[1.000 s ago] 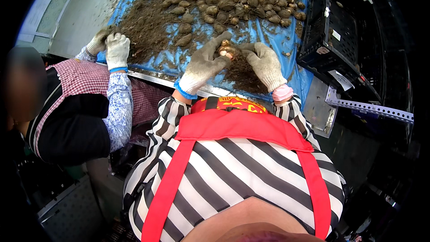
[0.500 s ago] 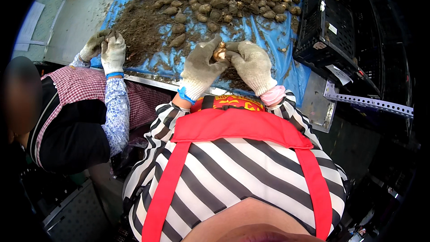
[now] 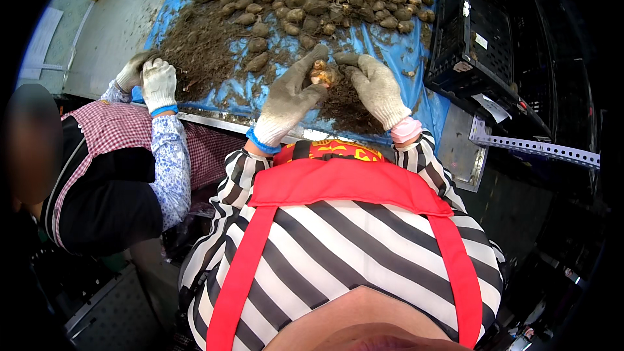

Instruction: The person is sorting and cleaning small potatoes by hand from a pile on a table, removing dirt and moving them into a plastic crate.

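My left hand (image 3: 289, 94), in a soiled white knit glove with blue at the wrist, grips a brown tuber (image 3: 323, 75) with pale, orange-pink patches. My gloved right hand (image 3: 374, 88), a pink band at its wrist, is close at the tuber's right side, fingers bent; what they pinch, if anything, is hidden. Beneath both hands a dark heap of soil and root fibres (image 3: 348, 110) lies on a blue plastic sheet (image 3: 429, 110). A large pile of soil-covered tubers (image 3: 315, 0) spreads beyond my hands, with loose soil and roots (image 3: 201, 58) to the left.
A co-worker (image 3: 110, 175) in checked apron works at my left, both gloved hands (image 3: 156, 84) at the soil. A metal tabletop (image 3: 104, 32) is further left. Black plastic crates (image 3: 487, 52) stand at right, beside a perforated white metal bar (image 3: 533, 149).
Over the last second my right hand moved in onto the tuber, then drew slightly right again. The tuber turned in my left hand. The view shifted slightly, and the co-worker's hands stay at the soil.
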A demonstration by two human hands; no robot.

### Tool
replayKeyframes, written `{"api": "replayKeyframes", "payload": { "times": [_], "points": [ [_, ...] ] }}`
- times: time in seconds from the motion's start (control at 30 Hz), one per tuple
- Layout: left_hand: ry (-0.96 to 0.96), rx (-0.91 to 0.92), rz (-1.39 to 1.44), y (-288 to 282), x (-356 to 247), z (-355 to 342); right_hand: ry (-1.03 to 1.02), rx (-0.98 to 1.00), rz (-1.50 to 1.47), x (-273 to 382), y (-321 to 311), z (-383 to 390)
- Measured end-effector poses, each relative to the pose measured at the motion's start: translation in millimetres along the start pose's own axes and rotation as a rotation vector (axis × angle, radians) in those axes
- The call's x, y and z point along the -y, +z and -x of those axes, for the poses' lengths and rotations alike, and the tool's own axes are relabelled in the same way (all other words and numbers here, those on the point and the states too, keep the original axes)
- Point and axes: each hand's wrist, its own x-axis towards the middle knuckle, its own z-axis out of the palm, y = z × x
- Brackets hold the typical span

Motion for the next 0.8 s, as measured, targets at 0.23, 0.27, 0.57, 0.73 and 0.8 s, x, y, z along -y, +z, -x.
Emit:
{"api": "replayKeyframes", "payload": {
  "times": [0.23, 0.27, 0.57, 0.73, 0.8],
  "points": [
    [0.119, -0.041, -0.118, 1.8, 18.8, 0.4, -0.066, 0.090, -0.109, 34.0, -8.0, 3.0],
    [0.121, -0.056, -0.118, 4.7, 16.5, 0.5, -0.064, 0.107, -0.049, 35.9, -7.8, 2.7],
    [0.463, -0.086, -0.433, 8.4, 26.8, 1.4, 0.040, 0.038, 0.204, 43.1, 1.9, 12.2],
    [0.465, 0.003, -0.397, 3.3, 23.8, 1.2, -0.094, -0.007, 0.421, 37.0, 0.5, 8.9],
    [0.402, 0.046, -0.350, 1.3, 20.4, 3.2, -0.121, 0.012, 0.377, 29.4, -1.2, 5.3]
  ]
}}
